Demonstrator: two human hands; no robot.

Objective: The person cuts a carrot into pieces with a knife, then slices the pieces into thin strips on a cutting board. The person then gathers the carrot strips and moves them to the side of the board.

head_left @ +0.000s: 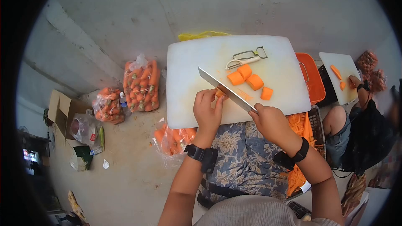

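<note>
The left hand (207, 111) had its grip clamped on a carrot piece (220, 93) over the white cutting board (188, 65), while the grip of the right hand (272, 123) was closed around the handle of a broad knife (228, 90), its blade slanting just beside the piece. Near the blade's far side lay four carrot chunks (254, 82), with two peelers (249, 60) beyond them. Left of the board, a tall clear bag (141, 86) stood packed with whole carrots; a smaller bag (109, 105), also of carrots, was beside it, with a bottle (123, 99) between the two. A third bag (173, 139) of carrots sat by the board's near left corner. Farther left, a cardboard box (63, 115) stood open, a crumpled clear bag (85, 129) at its front (what that bag held was too blurred to tell). Right of the board were an orange bin (320, 94) and, nearer, a dark crate (317, 127) heaped with carrot strips (296, 175). Beyond, a co-worker's hand (355, 82) was near cut carrot (336, 72) on a second board (345, 94).
</note>
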